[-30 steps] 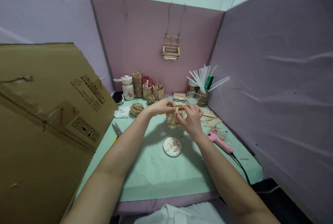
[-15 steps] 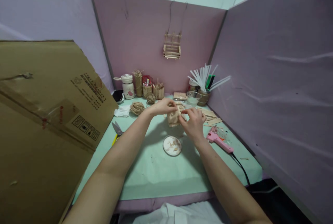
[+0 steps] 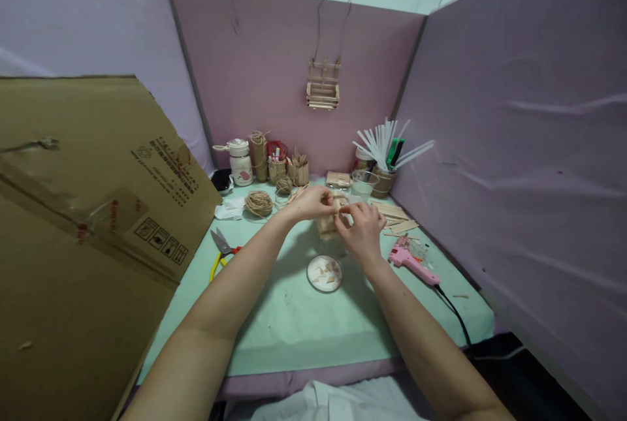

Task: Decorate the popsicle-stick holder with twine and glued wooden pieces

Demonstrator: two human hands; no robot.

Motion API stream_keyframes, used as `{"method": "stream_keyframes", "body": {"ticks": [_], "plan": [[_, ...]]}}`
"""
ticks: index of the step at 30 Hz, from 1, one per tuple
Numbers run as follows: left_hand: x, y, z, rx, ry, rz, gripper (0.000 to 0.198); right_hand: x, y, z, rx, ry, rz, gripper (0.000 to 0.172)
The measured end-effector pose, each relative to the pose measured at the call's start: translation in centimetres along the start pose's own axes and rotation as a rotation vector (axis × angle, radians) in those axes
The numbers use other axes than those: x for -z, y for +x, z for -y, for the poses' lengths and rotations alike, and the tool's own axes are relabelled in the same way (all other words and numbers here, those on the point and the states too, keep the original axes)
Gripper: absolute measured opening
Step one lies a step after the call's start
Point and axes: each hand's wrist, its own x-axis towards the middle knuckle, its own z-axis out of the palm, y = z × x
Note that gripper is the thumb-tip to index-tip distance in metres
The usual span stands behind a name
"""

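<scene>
A small pale wooden craft-stick model point(image 3: 327, 228) stands on the table, partly hidden behind my hands. My left hand point(image 3: 313, 203) reaches over its top, fingers closed in a pinch on its upper part. From the right, my right hand point(image 3: 363, 228) meets it with thumb and index finger pinched close to the left fingertips; whatever lies between them is too small to make out. Just in front, a round white dish point(image 3: 313, 282) carries several small wood chips point(image 3: 328, 272).
Scissors point(image 3: 223, 248) with yellow handles lie left, beside a large cardboard box point(image 3: 98, 212). On the right rest a pink glue gun point(image 3: 414, 266) and flat wooden sticks point(image 3: 392, 212). Twine point(image 3: 258, 203), a white bottle point(image 3: 240, 163) and a pot of glue sticks point(image 3: 383, 181) line the back.
The model has turned or tilted slightly, and my left hand has shifted a little right and down. More of the scissors shows beside my left forearm. My right hand stays almost in place.
</scene>
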Motion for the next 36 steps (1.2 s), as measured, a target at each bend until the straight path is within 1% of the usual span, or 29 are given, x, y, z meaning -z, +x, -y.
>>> {"method": "stream_keyframes", "body": {"ticks": [7, 13, 18, 26, 30, 33, 36], "plan": [[-0.2, 0.2, 0.4, -0.011, -0.001, -0.013, 0.018, -0.1, -0.1, -0.2, -0.002, -0.017, -0.009, 0.011], [-0.9, 0.4, 0.4, 0.008, 0.022, -0.072, 0.024, -0.1, -0.1, -0.2, -0.006, -0.013, -0.008, 0.011], [-1.3, 0.5, 0.7, 0.009, 0.065, -0.146, 0.027, -0.1, 0.0, -0.2, -0.011, 0.001, -0.003, 0.011], [-1.4, 0.5, 1.1, -0.023, 0.044, -0.15, 0.032, -0.1, -0.1, 0.0, -0.014, 0.004, 0.009, 0.01], [-1.3, 0.4, 1.1, -0.027, 0.023, -0.147, 0.034, 0.4, -0.3, -0.2, -0.015, 0.056, 0.017, 0.017], [-1.2, 0.3, 1.2, -0.026, 0.022, -0.143, 0.036, 0.8, -0.2, -1.4, -0.085, 0.156, 0.027, 0.024], [-1.0, 0.3, 1.7, -0.015, -0.002, -0.127, 0.038, 0.6, 0.2, -3.3, -0.242, 0.328, 0.082, 0.028]]}}
